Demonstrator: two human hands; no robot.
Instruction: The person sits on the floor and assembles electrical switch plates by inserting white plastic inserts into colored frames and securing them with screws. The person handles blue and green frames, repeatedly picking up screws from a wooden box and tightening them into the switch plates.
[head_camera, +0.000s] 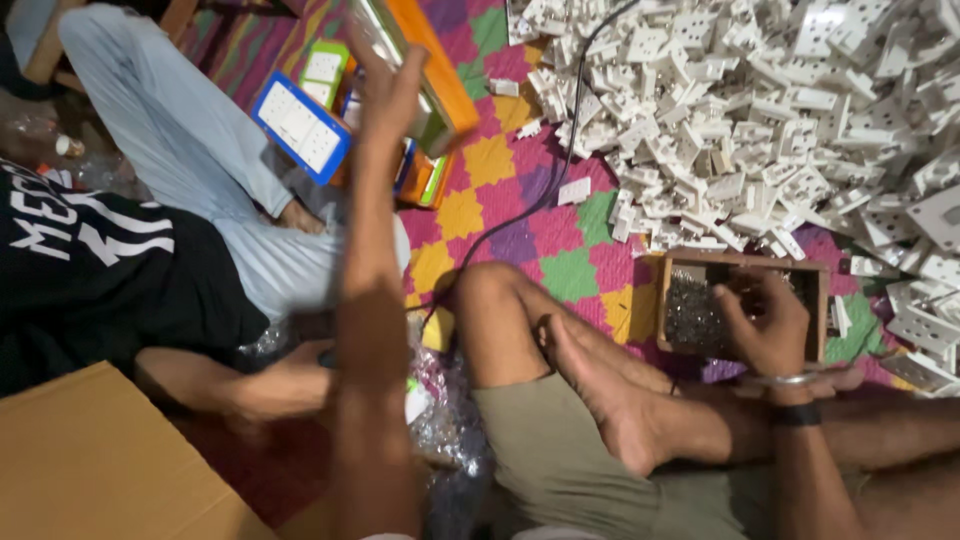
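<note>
Brimming wooden box (742, 262) of small dark screws (693, 312)

White socket plates (760, 110): one heap, far too many to count — dozens on dozens, spilling over the mat.
Stray plates apart from the heap (573, 191): three or so, lying singly on the coloured squares.
Wooden box (742, 263): one.
Small metal screws in the box (693, 310): a dense mass, past counting.
Boxed switchboards (300, 125): about four in view — one blue-edged, one green-edged, two orange-edged; stack partly hidden, so not certain.
Black cable (560, 170): one.
Cardboard carton (90, 460): one.
Patterned mat (560, 270): one.
Own hands: two — left hand (390, 95), right hand (765, 325).
Other people: one, seated on the left, one hand (290, 380) showing.
</note>
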